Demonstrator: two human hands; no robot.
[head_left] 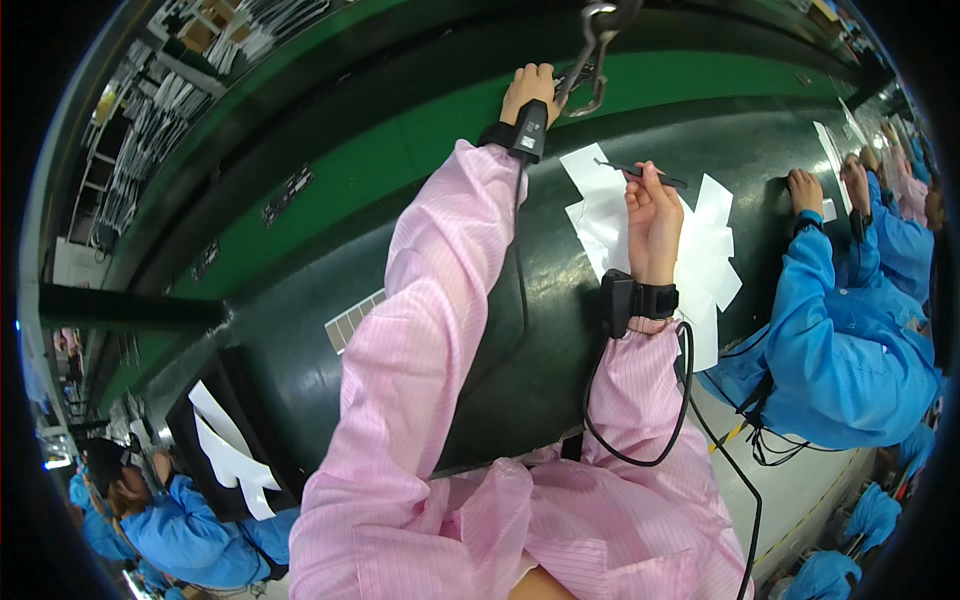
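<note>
My left hand [529, 92] reaches out to the green strip at the far side of the bench, its fingers together and bent down. A dark flat part [574, 76] is at its thumb side, partly covered by the hand and a hanging metal hook; it appears to be in the fingers. Closer in, my right hand [655, 215] is turned palm up, with black tweezers [638, 172] pinched between thumb and fingers. The tweezers' thin tip points left, above overlapping white sheets [710, 265] on the dark bench.
The metal hook [597, 60] hangs beside my left hand. Similar dark parts [287, 196] lie on the green strip [400, 150]. A pale sectioned sheet [350, 322] is left of my arm. White strips lie in a black tray [283, 440]. A blue-sleeved person [850, 340] works at right.
</note>
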